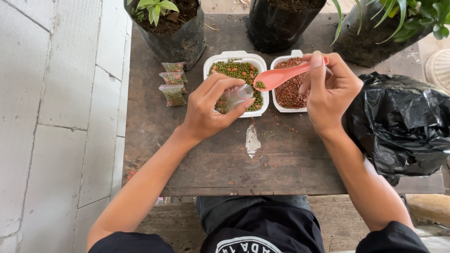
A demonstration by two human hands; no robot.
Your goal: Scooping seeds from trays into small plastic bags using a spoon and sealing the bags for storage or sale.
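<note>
My left hand (213,107) holds a small clear plastic bag (233,98) open, with a few green beans at its bottom. My right hand (329,90) grips a pink plastic spoon (281,76) whose bowl carries a few green beans and hovers just right of the bag's mouth. Both are above a white tray of green beans with some brown ones (212,63). Beside it on the right stands a second white tray (282,59) filled with reddish-brown seeds.
Three small filled bags (173,83) lie in a row at the left of the dark wooden table (211,159). Black pots with plants (171,28) stand along the far edge. A crumpled black plastic bag (403,124) fills the right side. Loose seeds scatter the table.
</note>
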